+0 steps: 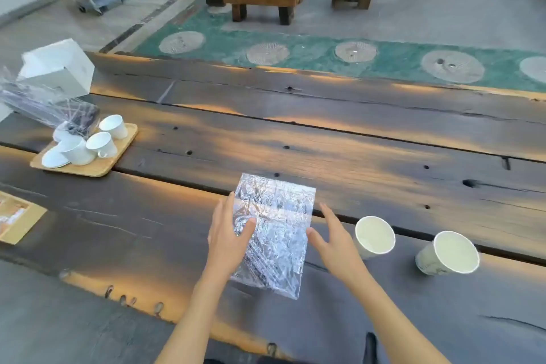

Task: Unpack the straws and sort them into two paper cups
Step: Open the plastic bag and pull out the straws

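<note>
A crinkled clear plastic bag of straws (276, 230) lies flat on the dark wooden table (354, 151), in front of me at the centre. My left hand (229, 235) rests on the bag's left edge, thumb laid on the plastic, fingers spread. My right hand (332, 241) hovers at the bag's right edge with fingers apart, its thumb touching the plastic. Two empty paper cups stand to the right: the nearer cup (373, 236) just past my right hand, the farther cup (449, 254) beyond it. Straws inside the bag show only as dark streaks.
At the left, a wooden tray (118, 156) carries white ceramic cups and saucers, with another crumpled clear bag (44, 106) and a white box (59, 68) behind it. A tan box (17, 217) sits at the left edge. Benches stand on the floor beyond the table.
</note>
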Tool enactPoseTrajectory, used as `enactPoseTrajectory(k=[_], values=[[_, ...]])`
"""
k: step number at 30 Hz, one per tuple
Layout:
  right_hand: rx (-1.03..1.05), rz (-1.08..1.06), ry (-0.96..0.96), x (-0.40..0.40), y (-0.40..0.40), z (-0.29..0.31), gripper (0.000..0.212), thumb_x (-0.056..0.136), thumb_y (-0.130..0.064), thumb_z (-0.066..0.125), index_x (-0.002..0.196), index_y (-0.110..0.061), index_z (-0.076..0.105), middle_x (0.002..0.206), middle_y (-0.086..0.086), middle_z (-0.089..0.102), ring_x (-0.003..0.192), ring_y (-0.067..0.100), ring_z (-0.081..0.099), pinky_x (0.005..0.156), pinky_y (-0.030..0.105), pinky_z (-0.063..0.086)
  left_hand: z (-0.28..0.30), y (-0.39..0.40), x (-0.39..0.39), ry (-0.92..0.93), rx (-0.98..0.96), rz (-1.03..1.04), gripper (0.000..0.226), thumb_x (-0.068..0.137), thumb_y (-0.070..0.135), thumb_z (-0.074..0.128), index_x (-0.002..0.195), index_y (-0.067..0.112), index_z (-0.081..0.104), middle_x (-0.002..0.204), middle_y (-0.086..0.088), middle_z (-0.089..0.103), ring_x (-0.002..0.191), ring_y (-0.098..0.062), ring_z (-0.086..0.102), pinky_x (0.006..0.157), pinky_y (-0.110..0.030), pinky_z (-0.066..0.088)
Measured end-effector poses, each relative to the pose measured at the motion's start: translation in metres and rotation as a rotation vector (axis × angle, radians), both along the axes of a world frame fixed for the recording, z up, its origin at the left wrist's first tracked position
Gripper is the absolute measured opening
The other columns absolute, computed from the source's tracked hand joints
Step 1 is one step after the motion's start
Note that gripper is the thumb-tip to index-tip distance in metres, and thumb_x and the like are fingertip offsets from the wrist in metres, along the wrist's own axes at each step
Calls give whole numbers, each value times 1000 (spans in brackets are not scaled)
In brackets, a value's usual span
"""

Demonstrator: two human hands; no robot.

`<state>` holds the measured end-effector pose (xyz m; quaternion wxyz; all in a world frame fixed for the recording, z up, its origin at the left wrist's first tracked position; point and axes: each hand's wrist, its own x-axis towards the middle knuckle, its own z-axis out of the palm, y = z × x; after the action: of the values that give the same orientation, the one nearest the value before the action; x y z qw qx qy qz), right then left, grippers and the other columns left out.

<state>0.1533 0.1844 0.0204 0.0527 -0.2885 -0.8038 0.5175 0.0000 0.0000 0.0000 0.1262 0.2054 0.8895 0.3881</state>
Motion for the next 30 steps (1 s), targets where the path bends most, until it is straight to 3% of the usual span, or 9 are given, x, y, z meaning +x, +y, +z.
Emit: enactPoseTrajectory(k=[4,7,10,13,16,20,25,28,30], values=[[-209,-193,-87,-40,6,-24,57,99,-29,56,152,-24,33,141,-10,47,119,9,46,100,29,34,-21,-5,-43,-225,-17,1,71,98,44,53,157,28,18,166,1,14,153,-15,13,121,-43,19],[-315,-307,-137,-66,10,-52,56,100,-24,55,151,-14,34,151,1,43,126,15,47,101,30,36,-31,1,-73,-307,-23,0,69,99,36,54,158,21,20,163,-1,21,149,-18,23,115,-36,23],[-397,-397,-208,-82,19,-73,56,100,-23,54,151,-10,34,150,8,46,132,25,48,104,40,42,-44,7,-104,-428,-35,26,68,98,41,53,157,27,21,162,0,26,146,-22,30,113,-43,31],[-462,-477,-278,-99,31,-92,57,99,-25,55,150,-10,36,139,9,53,102,22,58,93,45,48,-57,19,-133,-501,-72,59,64,99,38,53,155,26,25,158,-2,34,136,-23,42,102,-41,40],[-477,-511,-348,-109,43,-106,58,96,-23,57,149,-9,36,133,12,56,89,21,55,82,40,46,-69,30,-153,-512,-111,91,56,100,30,52,152,20,32,129,2,54,94,-9,55,80,-31,42],[-507,-562,-405,-128,60,-123,47,96,-13,54,141,-6,39,116,11,57,76,23,53,64,34,40,-94,45,-181,-462,-267,76,54,97,32,52,147,23,37,136,-8,58,118,-23,53,95,-40,44],[-542,-639,-432,-140,70,-142,34,93,-1,52,126,-5,47,77,7,57,61,19,50,52,30,38,-107,63,-189,-482,-221,109,44,98,17,52,141,17,44,104,0,66,79,-7,61,68,-26,48],[-510,-686,-406,-144,71,-142,24,92,-7,58,116,-7,53,88,11,67,78,26,63,61,33,48,-110,67,-194,-506,-168,187,34,97,14,55,131,13,56,105,-3,67,82,-13,64,63,-24,48],[-488,-685,-371,-145,70,-137,11,93,-11,60,103,-7,59,84,12,69,72,24,62,59,31,48,-109,67,-197,-515,-131,205,25,96,16,56,120,12,63,105,-5,69,90,-17,66,71,-27,52]])
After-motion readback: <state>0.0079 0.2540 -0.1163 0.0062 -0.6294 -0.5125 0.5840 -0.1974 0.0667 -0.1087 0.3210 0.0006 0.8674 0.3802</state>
